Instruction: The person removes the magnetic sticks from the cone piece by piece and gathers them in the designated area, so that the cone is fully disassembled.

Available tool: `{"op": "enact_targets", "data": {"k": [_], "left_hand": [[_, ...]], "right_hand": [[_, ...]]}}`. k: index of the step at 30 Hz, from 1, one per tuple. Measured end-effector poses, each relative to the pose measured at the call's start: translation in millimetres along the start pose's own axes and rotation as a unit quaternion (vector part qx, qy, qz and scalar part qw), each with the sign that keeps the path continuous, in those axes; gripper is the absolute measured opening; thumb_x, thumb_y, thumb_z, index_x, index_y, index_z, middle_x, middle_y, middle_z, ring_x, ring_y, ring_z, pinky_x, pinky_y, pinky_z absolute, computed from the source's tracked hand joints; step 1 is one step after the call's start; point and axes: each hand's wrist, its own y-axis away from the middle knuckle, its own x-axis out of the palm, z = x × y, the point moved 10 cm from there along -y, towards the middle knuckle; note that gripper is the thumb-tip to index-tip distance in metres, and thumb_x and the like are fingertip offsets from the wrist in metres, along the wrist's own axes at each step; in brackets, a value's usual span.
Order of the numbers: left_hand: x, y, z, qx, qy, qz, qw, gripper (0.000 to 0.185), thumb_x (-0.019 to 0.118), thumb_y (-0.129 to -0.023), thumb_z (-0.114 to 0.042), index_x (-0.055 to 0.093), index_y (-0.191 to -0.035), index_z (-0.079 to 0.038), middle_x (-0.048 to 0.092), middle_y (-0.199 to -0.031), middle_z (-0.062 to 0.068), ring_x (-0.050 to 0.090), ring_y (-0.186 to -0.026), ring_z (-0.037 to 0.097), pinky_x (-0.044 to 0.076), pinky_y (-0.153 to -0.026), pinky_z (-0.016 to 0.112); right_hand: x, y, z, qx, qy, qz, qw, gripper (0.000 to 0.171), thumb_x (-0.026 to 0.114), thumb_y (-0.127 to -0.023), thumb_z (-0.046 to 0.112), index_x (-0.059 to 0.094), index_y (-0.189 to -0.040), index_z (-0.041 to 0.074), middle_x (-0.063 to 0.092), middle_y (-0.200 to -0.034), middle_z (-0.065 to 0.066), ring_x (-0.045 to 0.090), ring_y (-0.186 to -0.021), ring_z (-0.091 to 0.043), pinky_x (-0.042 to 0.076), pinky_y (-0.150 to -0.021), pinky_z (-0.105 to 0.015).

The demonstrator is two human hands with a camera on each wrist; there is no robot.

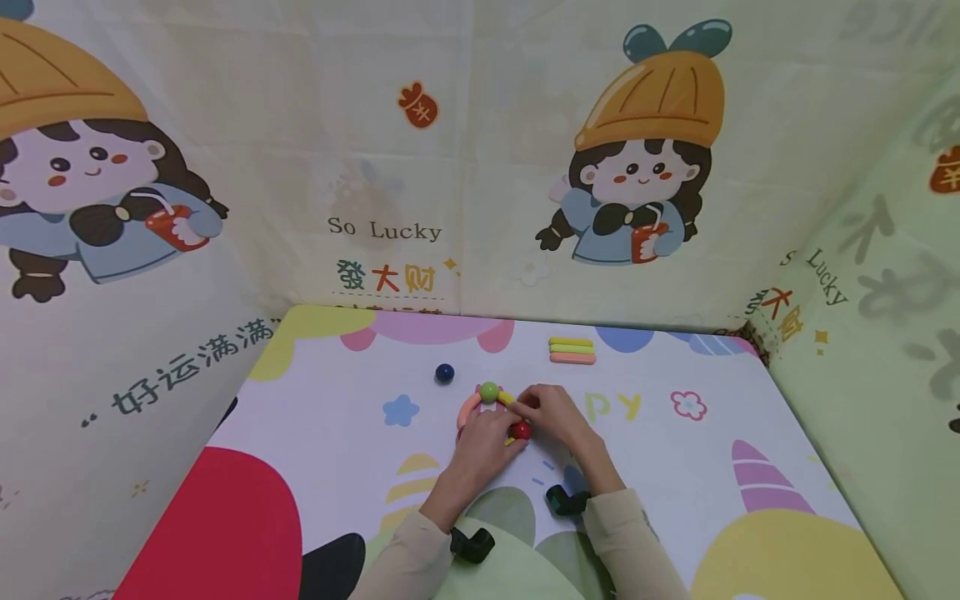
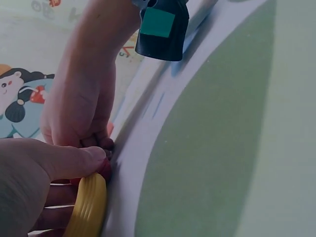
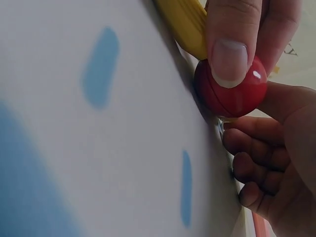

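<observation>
In the head view, a ring of thick coloured sticks and balls lies on the patterned mat. My left hand pinches a glossy red ball at its near right side. A ribbed, curved yellow stick meets that ball, as the left wrist view shows. My right hand holds a short yellow stick between the green ball and the red one; its fingertips are partly hidden. A curved pink stick forms the left side. My left hand covers part of the ring.
Behind the ring, to the left, sits a dark blue ball. Two yellowish sticks and a pink stick lie side by side at the back. Printed cloth rises behind the mat. A black wrist camera is on the left wrist.
</observation>
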Motion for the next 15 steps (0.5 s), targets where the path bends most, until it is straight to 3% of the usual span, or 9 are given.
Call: {"op": "enact_targets", "data": {"k": [7,15], "left_hand": [[-2.3,2.5,-1.2,0.006,-0.003,-0.018,0.9998,0.035,0.08,-0.085,-0.035,0.073,-0.114,-0.016,0.075,-0.095,-0.002,0.067,-0.087,0.014,0.048,-0.099,0.04],[-3.5,5.1,0.3,0.009,0.024,-0.006,0.9997,0.034,0.08,-0.085,-0.033,0.074,-0.113,-0.014,0.077,-0.096,-0.002,0.066,-0.085,0.012,0.052,-0.09,0.036]], "right_hand": [[-1.9,-2.4,3.1,-0.015,0.001,-0.006,1.0,0.022,0.077,-0.087,0.034,0.076,-0.089,0.012,0.07,-0.076,0.003,0.058,-0.07,-0.009,0.052,-0.07,-0.025],[-1.2,-4.0,1.9,-0.011,-0.009,-0.012,1.0,0.02,0.077,-0.086,0.032,0.075,-0.083,0.013,0.067,-0.072,0.005,0.056,-0.068,-0.01,0.048,-0.068,-0.024]]}}
